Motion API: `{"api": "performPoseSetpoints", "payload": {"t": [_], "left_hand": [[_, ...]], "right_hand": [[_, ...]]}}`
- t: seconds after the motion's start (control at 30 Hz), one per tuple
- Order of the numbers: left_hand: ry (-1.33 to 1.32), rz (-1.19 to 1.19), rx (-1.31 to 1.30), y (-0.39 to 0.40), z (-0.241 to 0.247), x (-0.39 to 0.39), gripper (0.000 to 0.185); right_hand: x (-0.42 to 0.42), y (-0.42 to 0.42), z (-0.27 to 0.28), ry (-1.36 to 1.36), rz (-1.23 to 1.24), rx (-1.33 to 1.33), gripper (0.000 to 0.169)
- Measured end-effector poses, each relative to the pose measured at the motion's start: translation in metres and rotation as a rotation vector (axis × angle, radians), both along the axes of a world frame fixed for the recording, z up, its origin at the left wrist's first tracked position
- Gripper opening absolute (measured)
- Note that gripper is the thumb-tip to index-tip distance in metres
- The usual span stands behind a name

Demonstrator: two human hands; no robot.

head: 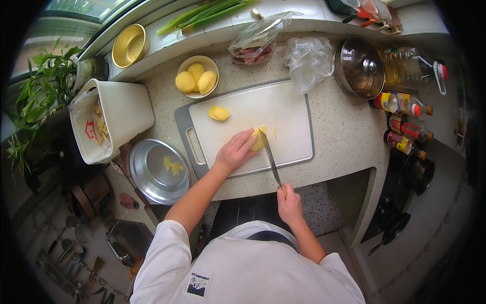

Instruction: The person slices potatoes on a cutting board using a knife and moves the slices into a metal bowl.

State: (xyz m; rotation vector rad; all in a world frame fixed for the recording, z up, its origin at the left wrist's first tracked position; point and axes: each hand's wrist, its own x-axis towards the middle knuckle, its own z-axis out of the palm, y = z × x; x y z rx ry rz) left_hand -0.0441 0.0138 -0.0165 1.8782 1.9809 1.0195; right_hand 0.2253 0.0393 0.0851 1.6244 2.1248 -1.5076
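Note:
My left hand [236,151] presses a peeled, partly sliced potato [257,141] against the white cutting board [224,146] with the grey rim. In my right hand [290,205] is the handle of a kitchen knife [271,157]. Its blade meets the potato's right side, just beyond my left fingertips. A few thin yellow strips [275,132] lie right of the blade. Farther up the board rests a cut potato piece [219,113], apart from both hands. Cut potato strips [173,165] sit inside a metal basin [141,152] left of the board.
Behind the board stands a white bowl [197,95] of several peeled potatoes. A white bin [125,110] holding peelings is at the left. Plastic bags [309,60], a domed metal lid [358,68], an oil jug [402,68] and sauce bottles [404,142] line the back and right. Scallions [207,17] lie on the sill.

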Motion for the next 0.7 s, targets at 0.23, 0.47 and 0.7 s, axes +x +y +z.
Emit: {"api": "performPoseSetpoints", "payload": {"t": [0.23,0.47,0.7], "left_hand": [[0.003,0.0,0.004,-0.0003,-0.0009,-0.0002,0.067],[-0.002,-0.003,-0.01,-0.0005,-0.0006,-0.0003,0.068],[-0.006,-0.002,-0.011,-0.0006,-0.0014,-0.0003,0.068]], "right_hand": [[-0.0009,-0.0009,0.0007,0.005,0.022,0.019,0.026],[-0.003,-0.003,-0.0021,-0.059,0.063,0.031,0.029],[-0.0071,-0.0017,-0.0017,-0.076,0.07,0.0,0.029]]}}
